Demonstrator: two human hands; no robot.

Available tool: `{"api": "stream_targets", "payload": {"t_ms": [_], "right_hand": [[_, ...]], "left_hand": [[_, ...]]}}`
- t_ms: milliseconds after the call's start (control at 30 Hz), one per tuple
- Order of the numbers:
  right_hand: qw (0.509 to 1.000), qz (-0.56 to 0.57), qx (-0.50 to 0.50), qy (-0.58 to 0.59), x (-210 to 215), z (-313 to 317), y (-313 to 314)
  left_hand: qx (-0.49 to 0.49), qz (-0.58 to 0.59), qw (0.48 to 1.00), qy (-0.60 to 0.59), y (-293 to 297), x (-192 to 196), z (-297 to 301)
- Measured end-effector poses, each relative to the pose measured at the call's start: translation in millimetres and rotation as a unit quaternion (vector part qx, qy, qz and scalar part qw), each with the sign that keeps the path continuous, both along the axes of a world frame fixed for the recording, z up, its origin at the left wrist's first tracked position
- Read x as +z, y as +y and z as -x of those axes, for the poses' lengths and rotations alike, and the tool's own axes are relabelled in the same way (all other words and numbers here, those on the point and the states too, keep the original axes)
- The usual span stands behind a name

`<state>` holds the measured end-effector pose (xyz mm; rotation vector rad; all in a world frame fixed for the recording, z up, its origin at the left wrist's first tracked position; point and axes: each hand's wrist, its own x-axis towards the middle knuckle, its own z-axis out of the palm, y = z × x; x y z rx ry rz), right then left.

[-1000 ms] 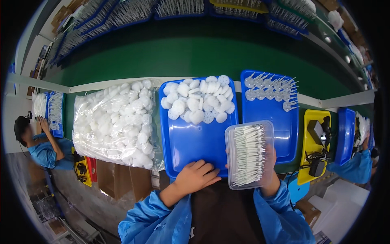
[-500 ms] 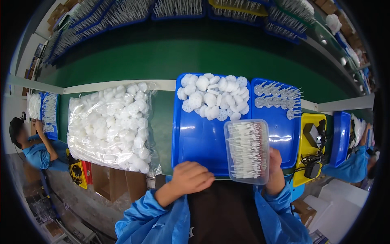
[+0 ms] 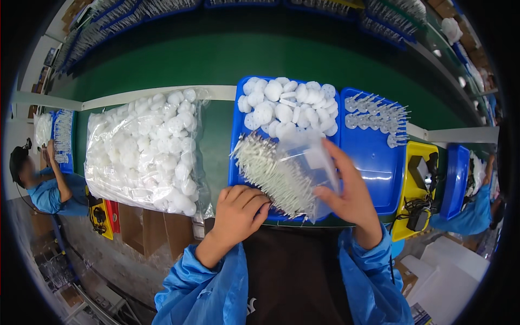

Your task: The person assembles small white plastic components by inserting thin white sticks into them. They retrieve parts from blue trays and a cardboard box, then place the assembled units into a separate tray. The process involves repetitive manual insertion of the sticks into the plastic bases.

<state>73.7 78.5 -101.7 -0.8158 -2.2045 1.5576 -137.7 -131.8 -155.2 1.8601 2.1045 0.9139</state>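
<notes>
At the far left a co-worker (image 3: 40, 181) in a blue coat sits at a small blue tray (image 3: 62, 142) of white parts. Next along the green desk (image 3: 216, 54) lies a large clear bag (image 3: 146, 149) stuffed with white round discs, its lower edge hanging over the desk's front. Just right of it, the left hand (image 3: 238, 208) rests at the near rim of a blue tray (image 3: 241, 135), its fingers (image 3: 260, 205) curled together and touching the lower end of a heap of thin white sticks (image 3: 271, 170). The sticks lie in a slanted pile on the tray's near half, partly inside a clear plastic box (image 3: 303, 162) tipped on its side. White discs (image 3: 287, 108) fill the tray's far half. The right hand (image 3: 352, 192) holds the box from the right, fingers spread along its wall and thumb underneath. A second blue tray (image 3: 379, 162) beside it carries rows of small assembled pieces (image 3: 379, 114) at its far end. Further right stand a yellow bin (image 3: 414, 189) with dark cables and another blue tray (image 3: 457, 179).
</notes>
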Motion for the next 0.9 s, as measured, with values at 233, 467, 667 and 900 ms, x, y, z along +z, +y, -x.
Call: {"api": "stream_targets", "payload": {"t_ms": [233, 467, 667, 900], "right_hand": [[0.988, 0.084, -0.071, 0.113, -5, -19, 5], [0.99, 0.067, -0.058, 0.106, -17, -29, -8], [0.995, 0.027, -0.027, 0.096, -29, -28, -6], [0.977, 0.103, -0.083, 0.168, -31, -35, -13]], "left_hand": [[-0.018, -0.049, 0.995, 0.086, -2, 4, 6], [-0.04, -0.064, 0.986, 0.148, 15, -4, 11], [-0.057, -0.077, 0.987, 0.132, 23, -7, -4], [0.029, -0.063, 0.997, -0.041, 32, 31, 6]]}}
